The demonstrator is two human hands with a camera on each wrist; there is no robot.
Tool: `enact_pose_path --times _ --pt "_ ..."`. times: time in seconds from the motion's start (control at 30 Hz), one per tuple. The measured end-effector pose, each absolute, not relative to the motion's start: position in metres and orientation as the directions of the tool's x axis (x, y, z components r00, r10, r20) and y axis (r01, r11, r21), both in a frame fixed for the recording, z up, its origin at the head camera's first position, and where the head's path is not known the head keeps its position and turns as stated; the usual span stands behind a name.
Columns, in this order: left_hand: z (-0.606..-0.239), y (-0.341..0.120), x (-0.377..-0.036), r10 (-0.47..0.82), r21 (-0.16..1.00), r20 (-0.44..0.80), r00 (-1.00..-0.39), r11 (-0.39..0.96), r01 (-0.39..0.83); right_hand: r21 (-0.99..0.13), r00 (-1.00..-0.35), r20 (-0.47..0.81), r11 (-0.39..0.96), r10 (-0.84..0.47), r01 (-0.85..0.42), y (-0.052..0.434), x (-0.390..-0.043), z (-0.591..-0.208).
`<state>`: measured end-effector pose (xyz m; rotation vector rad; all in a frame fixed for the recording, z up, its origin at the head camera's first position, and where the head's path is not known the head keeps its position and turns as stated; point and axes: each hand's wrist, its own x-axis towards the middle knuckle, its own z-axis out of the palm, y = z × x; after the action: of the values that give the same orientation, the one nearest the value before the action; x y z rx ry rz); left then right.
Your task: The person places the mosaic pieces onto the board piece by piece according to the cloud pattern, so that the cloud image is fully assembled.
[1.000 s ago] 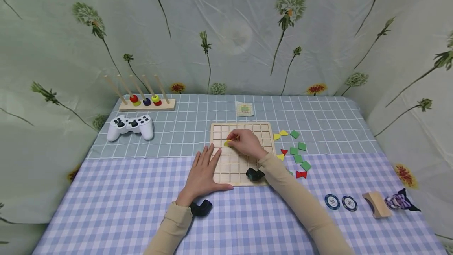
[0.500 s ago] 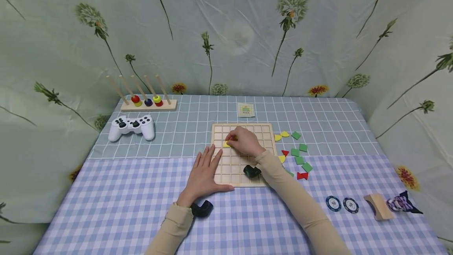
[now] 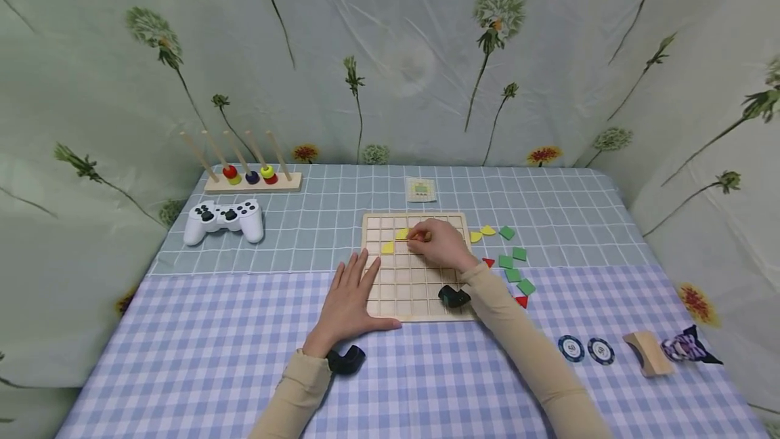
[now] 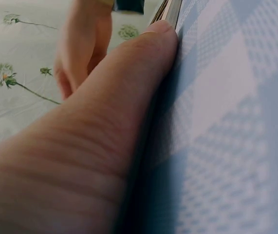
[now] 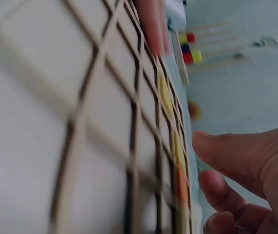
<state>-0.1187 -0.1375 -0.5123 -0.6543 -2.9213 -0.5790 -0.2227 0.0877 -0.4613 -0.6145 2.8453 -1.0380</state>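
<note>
A wooden grid board [image 3: 396, 290] lies at the middle of the table. My left hand [image 3: 349, 300] is spread over its left front corner, fingers on the left edge and thumb along the front edge. My right hand [image 3: 441, 246] hovers over the upper middle of the board. In the right wrist view its thumb [image 5: 231, 153] and fingers stand apart, with nothing visible between them. Two yellow pieces, one lower [image 3: 387, 247] and one upper [image 3: 402, 234], sit in cells left of the right fingers. An orange-red patch [image 5: 181, 183] shows on the board beside them, its kind unclear.
Right of the board lie green squares [image 3: 513, 275], yellow pieces [image 3: 487, 230] and red triangles [image 3: 521, 301]. A pattern card [image 3: 421, 189] is behind. Around are a game controller [image 3: 224, 219], peg stand [image 3: 252, 185], two chips [image 3: 571, 348] and a wooden block [image 3: 648, 352].
My right hand has shifted right across the board, uncovering two yellow pieces in its cells. The right forearm now hides a yellow piece beside the board. My left hand keeps its place.
</note>
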Motion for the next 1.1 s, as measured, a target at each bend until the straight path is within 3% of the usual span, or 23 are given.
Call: enact_pose_path --times 0.2,0.47,0.83,1.1 --pt "-0.510 -0.138 -0.119 0.390 0.340 0.168 -0.905 0.839 0.425 -0.651 -0.966 0.113 0.718 -0.231 -0.248 0.141 -0.224 -0.455" --pt "-0.509 -0.138 -0.119 0.390 0.345 0.176 -0.904 0.835 0.428 -0.580 -0.997 0.076 0.812 -0.024 -0.064 0.207 -0.222 -0.455" --pt "-0.514 -0.141 -0.115 0.392 0.329 0.200 -0.898 0.836 0.439 -0.529 -0.999 -0.044 0.848 0.013 0.035 0.238 -0.221 -0.461" --pt "-0.513 -0.139 -0.118 0.395 0.332 0.188 -0.899 0.836 0.436 -0.568 -1.000 -0.015 0.822 0.023 0.027 0.241 -0.219 -0.466"
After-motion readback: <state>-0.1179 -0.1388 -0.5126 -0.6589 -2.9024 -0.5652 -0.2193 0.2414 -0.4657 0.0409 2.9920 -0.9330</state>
